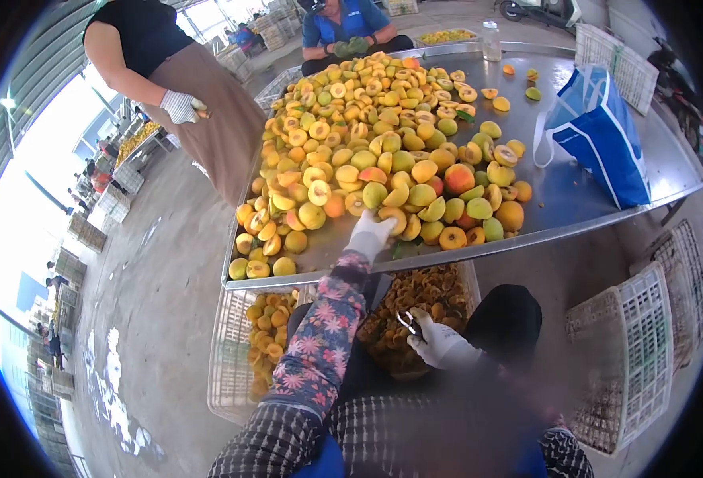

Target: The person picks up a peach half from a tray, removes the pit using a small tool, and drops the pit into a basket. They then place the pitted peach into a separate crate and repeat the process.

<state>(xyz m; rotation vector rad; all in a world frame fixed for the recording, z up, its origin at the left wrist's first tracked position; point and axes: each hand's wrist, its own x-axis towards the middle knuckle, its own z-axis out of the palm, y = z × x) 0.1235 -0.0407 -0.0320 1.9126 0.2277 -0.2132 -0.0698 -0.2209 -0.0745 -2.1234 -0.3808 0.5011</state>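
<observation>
My left hand [371, 233], in a white glove, reaches over the near edge of the metal table. Its fingers are apart at the front of a heap of halved yellow peaches [343, 151], against a peach half [393, 218]. Below the table edge, my right hand [441, 344], also gloved in white, is closed round a small hand tool with a curved metal tip [406, 323]. That hand is over a crate of brown, pitted-looking scraps [415, 299]; what exactly they are is hard to make out. Left of it, a white crate [232, 350] contains peach halves [272, 327].
The metal table [558, 215] bears a blue bag [602, 139] and a clear jar [491, 41]. White crates [626, 350] stand at the right. A standing person [184, 88] is at the left; another person in blue [347, 36] sits across the table.
</observation>
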